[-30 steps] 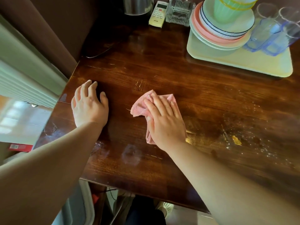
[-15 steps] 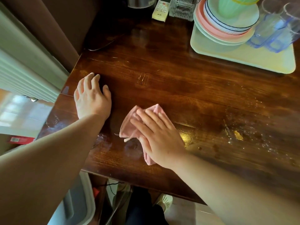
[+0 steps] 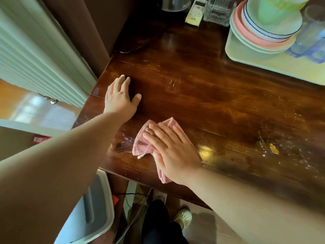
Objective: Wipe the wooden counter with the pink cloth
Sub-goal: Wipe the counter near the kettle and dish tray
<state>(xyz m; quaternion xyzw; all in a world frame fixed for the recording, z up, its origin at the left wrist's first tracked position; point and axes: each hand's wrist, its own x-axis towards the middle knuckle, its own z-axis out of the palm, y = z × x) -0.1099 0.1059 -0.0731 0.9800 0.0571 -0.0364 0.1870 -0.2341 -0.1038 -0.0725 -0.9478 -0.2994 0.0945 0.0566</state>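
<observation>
The right hand [image 3: 173, 152] lies flat with straight fingers pressing the pink cloth [image 3: 143, 143] onto the wooden desk [image 3: 202, 95] close to its near edge, the cloth bunched under the palm. The left hand [image 3: 120, 99] rests open, palm down, near the desk's left edge, apart from the cloth. Crumbs [image 3: 273, 148] dot the surface toward the right edge, and a tray [image 3: 263, 67] of stacked plates [image 3: 260, 37] fills the far right corner.

Both forearms bare, no sleeves in view. Left hand [image 3: 121, 99] and right hand [image 3: 173, 153] bare: no gloves, rings or watch visible. Dark trousers [image 3: 158, 224] at bottom of frame. Light perforated clog-style shoe [image 3: 183, 217] on one foot; second light shoe [image 3: 159, 197] partly hidden under surface edge.
</observation>
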